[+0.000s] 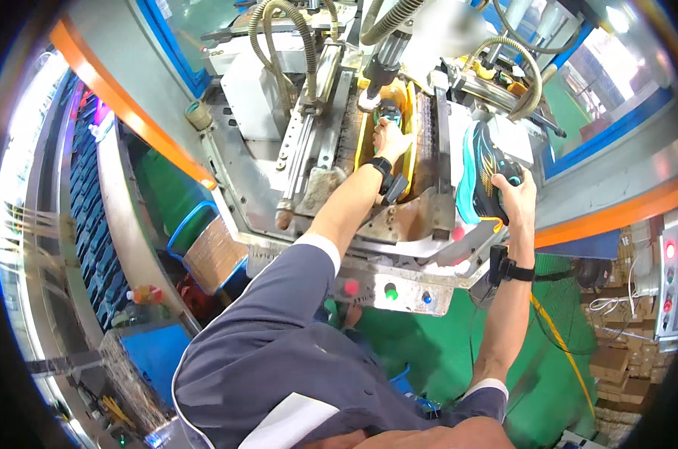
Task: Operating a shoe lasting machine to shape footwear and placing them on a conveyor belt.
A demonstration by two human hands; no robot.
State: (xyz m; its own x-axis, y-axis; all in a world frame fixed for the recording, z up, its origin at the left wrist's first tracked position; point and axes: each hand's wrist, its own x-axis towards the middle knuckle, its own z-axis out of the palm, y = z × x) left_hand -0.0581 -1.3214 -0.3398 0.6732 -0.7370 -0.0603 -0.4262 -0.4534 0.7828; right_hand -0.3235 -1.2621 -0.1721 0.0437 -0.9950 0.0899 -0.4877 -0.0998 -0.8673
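My right hand (pixel 517 196) is closed around one end of a black running shoe (pixel 490 168) with yellow-orange streaks and a thick turquoise sole. The shoe is tilted on its side, sole facing left, at the machine's right side. My left hand (pixel 390 142) reaches into a yellow-lined cradle (pixel 409 135) in the middle of the machine. Its fingers close on a second dark shoe (pixel 388 111) with teal parts, mostly hidden by the hand and cradle. A metal press head (pixel 384 63) stands just above that shoe's far end.
Slide rails (pixel 309 142) and ribbed hoses (pixel 307 52) flank the cradle. The front panel (pixel 399 293) carries red, green and blue buttons. An orange-edged frame (pixel 129 105) stands at left, beside a conveyor (pixel 92 217). Stacked cartons (pixel 616 367) and a control box (pixel 672 277) are at right.
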